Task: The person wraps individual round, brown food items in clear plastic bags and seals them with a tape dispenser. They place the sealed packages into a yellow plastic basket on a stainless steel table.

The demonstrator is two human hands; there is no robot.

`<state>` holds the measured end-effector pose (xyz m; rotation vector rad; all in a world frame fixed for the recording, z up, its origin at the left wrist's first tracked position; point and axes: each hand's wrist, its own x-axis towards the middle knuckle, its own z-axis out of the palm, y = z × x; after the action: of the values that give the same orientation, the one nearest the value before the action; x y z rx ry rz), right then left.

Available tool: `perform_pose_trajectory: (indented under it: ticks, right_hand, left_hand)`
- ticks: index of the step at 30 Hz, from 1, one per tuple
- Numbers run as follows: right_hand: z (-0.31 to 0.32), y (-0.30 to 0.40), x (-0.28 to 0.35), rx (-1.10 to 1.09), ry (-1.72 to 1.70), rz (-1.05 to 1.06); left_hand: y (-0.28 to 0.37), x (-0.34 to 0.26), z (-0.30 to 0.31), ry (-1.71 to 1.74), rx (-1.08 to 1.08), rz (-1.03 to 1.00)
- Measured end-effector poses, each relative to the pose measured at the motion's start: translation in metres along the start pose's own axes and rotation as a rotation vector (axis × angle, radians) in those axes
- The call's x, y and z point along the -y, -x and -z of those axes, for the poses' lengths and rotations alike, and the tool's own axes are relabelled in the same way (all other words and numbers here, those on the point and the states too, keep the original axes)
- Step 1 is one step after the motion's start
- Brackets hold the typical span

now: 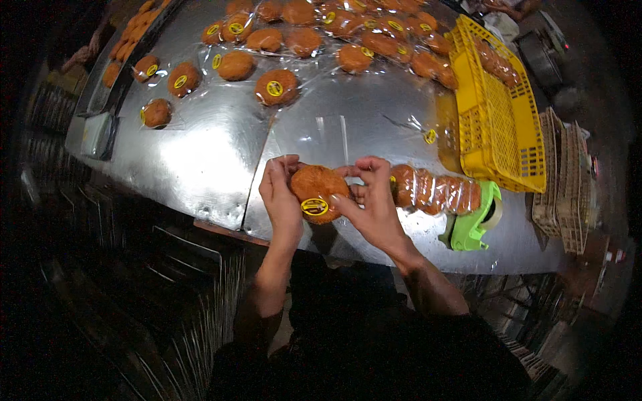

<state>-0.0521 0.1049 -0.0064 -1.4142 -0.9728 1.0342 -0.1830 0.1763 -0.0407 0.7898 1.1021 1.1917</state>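
Between my two hands is a round brown bread bun (317, 185) in a clear plastic bag, with a yellow oval printed mark near its lower edge. My left hand (282, 198) cups the bun's left side. On the other side, my right hand (368, 203) has its thumb on the front of the bun and its fingers curled at the bag's edge. Just right of that hand lies a row of several wrapped buns (439, 190), stood on edge against one another. A bright green tape dispenser (474, 220) with a tape roll touches the row's right end.
Several bagged buns (277, 87) are spread over the far part of the metal table (301, 135). A yellow plastic crate (496, 115) at the right holds more buns. An empty bag (416, 125) lies near it. Stacked baskets (562, 185) stand beyond; a tray of buns (135, 32) is far left.
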Motion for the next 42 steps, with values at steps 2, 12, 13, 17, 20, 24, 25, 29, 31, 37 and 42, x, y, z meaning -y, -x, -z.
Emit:
perform_pose_trajectory:
  ticks: [2,12,13,17,20,24,25,29,31,37,42]
  right_hand:
    - [0.014,0.02,0.009,-0.085,-0.07,0.047]
    - [0.093,0.084,0.026,-0.52,0.166,0.515]
    - [0.1,0.089,0.017,-0.503,0.048,0.455]
    - [0.129,0.112,0.0,-0.472,-0.215,0.327]
    - [0.156,0.136,0.018,-0.393,-0.125,0.384]
    - [0.173,0.167,0.033,-0.402,-0.428,0.384]
    - [0.178,0.172,0.034,-0.403,-0.457,0.377]
    - [0.199,0.185,0.033,-0.392,-0.491,0.358]
    - [0.207,0.183,0.018,-0.439,-0.325,0.386]
    - [0.192,0.191,0.005,-0.682,0.606,0.684]
    - [0.155,0.183,-0.007,-0.423,0.584,0.476]
  left_hand:
    - [0.025,-0.002,-0.018,-0.117,0.086,-0.192]
    - [0.111,-0.018,-0.068,-0.328,0.33,-0.917]
    - [0.11,-0.014,-0.078,-0.313,0.346,-0.851]
    - [0.128,0.015,-0.108,-0.221,0.326,-0.429]
    - [0.152,0.017,-0.13,-0.249,0.405,-0.488]
    - [0.179,0.019,-0.156,-0.359,0.644,-0.307]
    - [0.181,0.022,-0.161,-0.394,0.699,-0.281]
    - [0.232,0.036,-0.169,-0.208,0.585,-1.177]
    - [0.254,0.036,-0.174,-0.389,0.651,-0.553]
    - [0.241,0.037,-0.171,-0.1,0.543,0.072]
    - [0.215,0.048,-0.141,-0.308,0.478,-0.607]
